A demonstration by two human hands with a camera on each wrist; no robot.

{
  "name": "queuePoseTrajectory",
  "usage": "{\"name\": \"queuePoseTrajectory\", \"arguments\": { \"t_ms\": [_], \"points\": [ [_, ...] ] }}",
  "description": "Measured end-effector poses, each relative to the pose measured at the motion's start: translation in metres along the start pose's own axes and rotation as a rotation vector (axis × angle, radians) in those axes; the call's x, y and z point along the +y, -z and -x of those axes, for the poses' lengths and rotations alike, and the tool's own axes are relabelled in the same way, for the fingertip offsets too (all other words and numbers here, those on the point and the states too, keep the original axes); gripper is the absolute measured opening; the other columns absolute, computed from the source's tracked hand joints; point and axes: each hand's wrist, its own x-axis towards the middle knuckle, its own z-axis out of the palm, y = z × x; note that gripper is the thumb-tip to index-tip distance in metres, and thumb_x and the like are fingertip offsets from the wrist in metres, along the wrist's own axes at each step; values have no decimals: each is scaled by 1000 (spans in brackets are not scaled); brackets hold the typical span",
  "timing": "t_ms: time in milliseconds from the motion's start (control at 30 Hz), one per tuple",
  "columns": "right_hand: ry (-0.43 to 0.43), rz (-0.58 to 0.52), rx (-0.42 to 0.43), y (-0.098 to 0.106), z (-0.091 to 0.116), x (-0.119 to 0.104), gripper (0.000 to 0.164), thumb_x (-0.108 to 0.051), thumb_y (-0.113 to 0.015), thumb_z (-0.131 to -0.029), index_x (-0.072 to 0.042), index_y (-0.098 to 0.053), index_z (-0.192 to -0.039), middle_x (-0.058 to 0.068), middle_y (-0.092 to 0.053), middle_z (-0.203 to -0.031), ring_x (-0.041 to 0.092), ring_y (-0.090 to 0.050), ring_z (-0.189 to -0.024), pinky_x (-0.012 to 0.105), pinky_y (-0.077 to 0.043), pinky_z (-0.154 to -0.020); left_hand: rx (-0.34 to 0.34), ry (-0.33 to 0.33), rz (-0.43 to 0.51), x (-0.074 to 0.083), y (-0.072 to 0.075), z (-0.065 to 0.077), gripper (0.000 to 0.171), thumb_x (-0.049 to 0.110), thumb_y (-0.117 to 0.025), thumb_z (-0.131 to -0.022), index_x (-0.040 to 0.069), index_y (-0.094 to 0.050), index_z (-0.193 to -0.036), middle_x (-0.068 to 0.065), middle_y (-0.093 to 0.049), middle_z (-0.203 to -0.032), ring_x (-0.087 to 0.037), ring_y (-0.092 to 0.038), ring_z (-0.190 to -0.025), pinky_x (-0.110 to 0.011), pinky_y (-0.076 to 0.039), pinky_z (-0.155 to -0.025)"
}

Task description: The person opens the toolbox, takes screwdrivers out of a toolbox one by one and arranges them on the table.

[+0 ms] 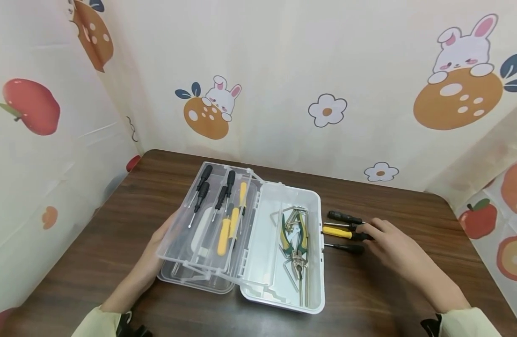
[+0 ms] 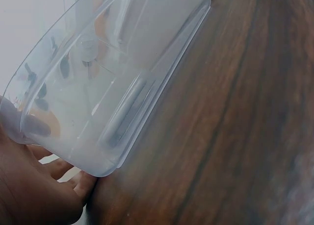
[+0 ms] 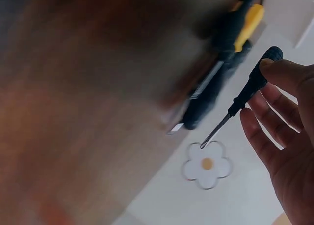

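A white toolbox [image 1: 262,262] stands open, its clear plastic tray [image 1: 178,234] swung out on the left with several black-handled and yellow-handled screwdrivers in it. My left hand [image 1: 155,255] grips the tray's outer edge, thumb and fingers round the rim in the left wrist view. On the right, my right hand [image 1: 395,248] is beside a small group of screwdrivers on the table. In the right wrist view it pinches a black screwdriver [image 3: 252,85] by the handle, with the tip pointing away from the palm. A yellow-handled screwdriver [image 1: 337,232] lies among black ones by the box.
Pliers [image 1: 298,243] with green and yellow handles lie in the white box among several hex keys [image 1: 291,276]. Below the tray is a clear lid [image 1: 216,286] on the brown wood table [image 1: 127,215]. Printed curtains [image 1: 275,56] stand behind and at the sides.
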Motion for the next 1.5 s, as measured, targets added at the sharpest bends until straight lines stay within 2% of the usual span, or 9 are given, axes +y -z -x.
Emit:
{"name": "queuePoseTrajectory", "arguments": {
  "t_ms": [133, 333, 533, 700, 767, 900, 1000, 1167, 1500],
  "points": [
    [-50, 5, -22, -6, 15, 8, 46, -1, -89, -75, -22, -70, -111, -5, -64, -102, 16, -64, -87, 40, -54, -64, -1, -11, 6, 0, -2, -1, 55, 31, -39, -114, 18, -29, -166, -12, -26, -173, -27, -22, -158, 1, -27, -104],
    [-86, 1, -40, -12, 27, 16, 45, 1, -90, -74, -20, -72, -110, -5, -66, -102, 17, -67, -87, 40, -56, -68, 2, -21, 16, 0, -3, 0, 54, 31, -37, -114, 16, -29, -166, -12, -27, -173, 1, -30, -149, 0, -28, -104],
    [-86, 1, -49, -16, 33, 19, 44, 1, -90, -74, -21, -71, -108, -5, -67, -103, 19, -69, -89, 43, -57, -70, 1, -22, 20, 2, -3, -1, 54, 31, -38, -114, 17, -29, -166, -11, -27, -173, -19, -26, -156, 0, -28, -105],
    [-102, -3, -67, -16, 33, 20, 44, 1, -89, -75, -22, -71, -108, -6, -67, -102, 17, -68, -88, 42, -57, -71, -4, -37, 30, 2, -3, -2, 54, 31, -38, -114, 16, -29, -166, -12, -28, -172, 10, -32, -144, 0, -28, -105],
    [-106, -3, -83, -15, 32, 20, 44, 1, -89, -75, -23, -71, -108, -7, -67, -102, 16, -68, -88, 41, -57, -70, -7, -39, 24, 2, -3, -2, 54, 30, -38, -114, 15, -29, -166, -13, -27, -172, 6, -31, -147, 0, -28, -105],
    [-102, -4, -84, -13, 30, 17, 45, 0, -89, -75, -26, -71, -107, -8, -67, -103, 15, -68, -88, 40, -57, -69, -7, -30, 17, 2, -3, -3, 55, 30, -38, -114, 16, -29, -166, -13, -26, -173, -29, -22, -158, 1, -27, -104],
    [-66, -2, -31, -11, 25, 13, 44, 0, -89, -74, -25, -71, -105, -9, -66, -100, 12, -66, -87, 39, -56, -68, -3, -30, 13, 2, -3, -3, 55, 30, -39, -114, 16, -29, -166, -13, -26, -173, -37, -20, -158, 1, -27, -104],
    [9, 5, 30, -6, 9, 4, 44, 1, -90, -71, -21, -71, -104, -7, -64, -96, 13, -63, -85, 36, -54, -64, 5, -23, 2, 1, -3, -1, 55, 31, -39, -114, 14, -29, -166, -14, -26, -173, -34, -21, -158, 1, -27, -104],
    [18, -23, -53, 6, -44, -17, 33, 0, -83, -85, -17, -72, -112, -3, -67, -112, 17, -65, -101, 38, -59, -75, 2, -11, 22, 0, -2, 2, 56, 34, -37, -114, 16, -28, -166, -13, -26, -173, -13, -27, -154, 0, -28, -104]
  ]
}}
